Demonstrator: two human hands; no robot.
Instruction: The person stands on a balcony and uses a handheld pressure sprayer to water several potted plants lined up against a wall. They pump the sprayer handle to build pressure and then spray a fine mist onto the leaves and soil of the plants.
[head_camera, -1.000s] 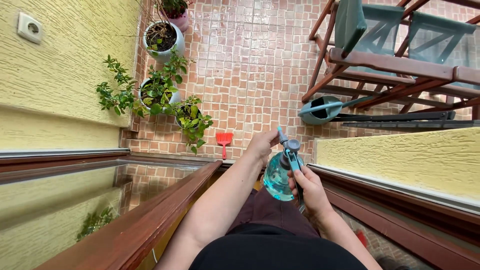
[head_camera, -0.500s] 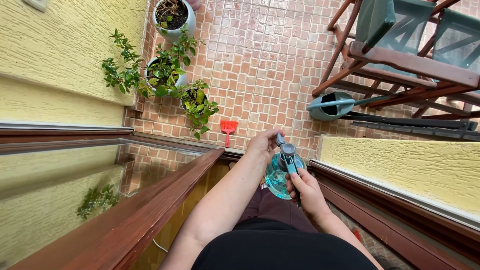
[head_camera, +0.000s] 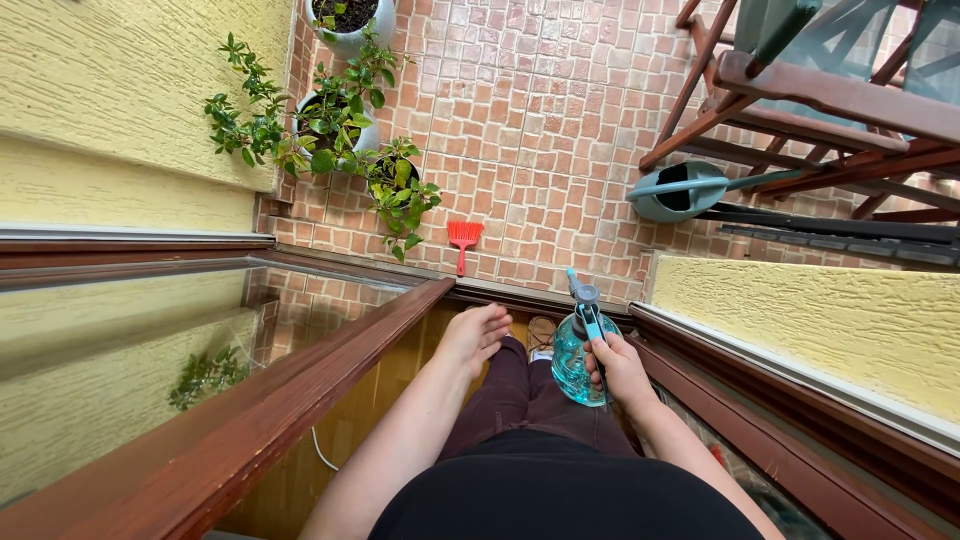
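Your right hand (head_camera: 620, 372) is wrapped around the neck of a blue spray bottle (head_camera: 575, 362). Your fingers (head_camera: 598, 352) are curled tight on it, just under the grey pump top and beside the blue trigger. The round see-through belly of the bottle sits to the left of your fingers and a little below them. The bottle stands almost straight up, with its small nozzle pointing up and away from you. It is in front of your legs, in the doorway, above your dark red trousers.

Your left hand (head_camera: 473, 335) holds nothing. Its fingers are loose and spread a bit, and it hangs near the brown wooden door frame (head_camera: 330, 385). It is a little way to the left of the bottle and does not touch it.

Past the doorway is a floor of small reddish tiles (head_camera: 540, 130). A little red brush (head_camera: 463, 240) lies there. Left of the brush stand pots with green leafy plants (head_camera: 330, 120) next to a yellow wall (head_camera: 120, 100). On the right, a grey-blue watering can (head_camera: 685, 190) sits on the tiles under a brown wooden chair (head_camera: 820, 90). Another bit of yellow wall is close to your right arm.
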